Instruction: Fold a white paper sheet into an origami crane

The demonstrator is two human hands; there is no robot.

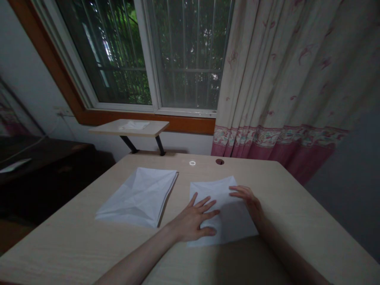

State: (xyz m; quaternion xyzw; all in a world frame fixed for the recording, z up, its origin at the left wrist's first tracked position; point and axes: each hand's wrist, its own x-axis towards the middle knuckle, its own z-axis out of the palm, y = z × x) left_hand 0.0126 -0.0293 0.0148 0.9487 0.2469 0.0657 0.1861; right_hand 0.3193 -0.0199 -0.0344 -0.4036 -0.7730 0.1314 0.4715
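A white sheet of paper [234, 221] lies on the desk in front of me, its far corners slightly raised. My left hand [198, 217] rests flat across its left part, fingers spread. At the sheet's far right edge is my right hand [246, 198], its fingers stretched out over the paper near the corner; its thumb is hard to make out. To the left lies a stack of creased white sheets [139, 198], apart from both hands.
A small raised shelf [160, 127] on black legs stands at the desk's back left, with a crumpled white piece [135, 125] on it. Near the back edge of the desk [166, 257] are a small white ring [192, 163] and a round cable hole [219, 162]. A curtain [267, 99] hangs behind.
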